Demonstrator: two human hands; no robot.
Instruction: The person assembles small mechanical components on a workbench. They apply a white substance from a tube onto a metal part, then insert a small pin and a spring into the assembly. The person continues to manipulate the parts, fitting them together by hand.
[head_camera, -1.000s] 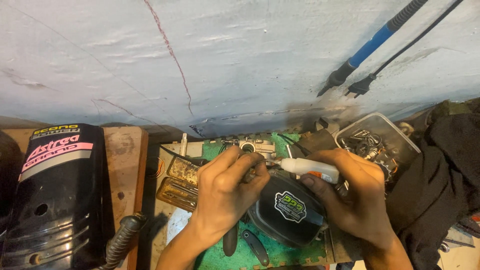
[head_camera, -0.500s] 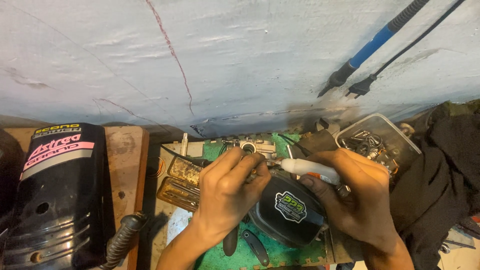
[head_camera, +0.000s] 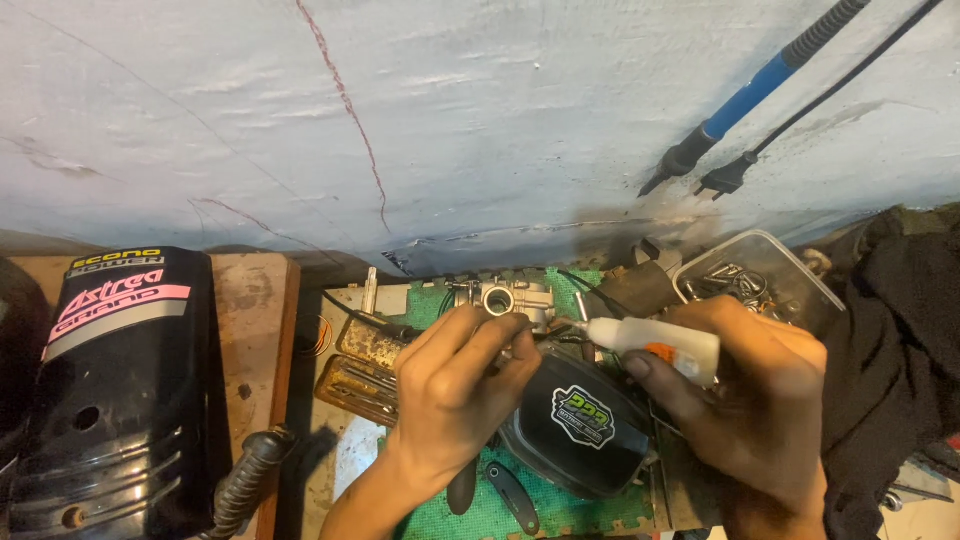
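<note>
Hands steady at the black cover

Little has changed from a second ago: your hands stay in the same spot and only the view has shifted slightly. Your right hand (head_camera: 745, 400) pinches a small white glue tube (head_camera: 655, 342) with an orange patch, its nozzle pointing left toward the metal carburetor (head_camera: 508, 298). Your left hand (head_camera: 455, 395) is curled, fingertips pressed together at the top edge of the black plastic cover (head_camera: 575, 430), which lies on the green foam mat (head_camera: 500, 510) and bears a rounded green-and-white sticker (head_camera: 583, 416). At far left stands a black motorcycle panel (head_camera: 120, 390) with pink and grey stripe labels. A clear container (head_camera: 755, 270) of metal parts sits beyond your right hand.
</note>
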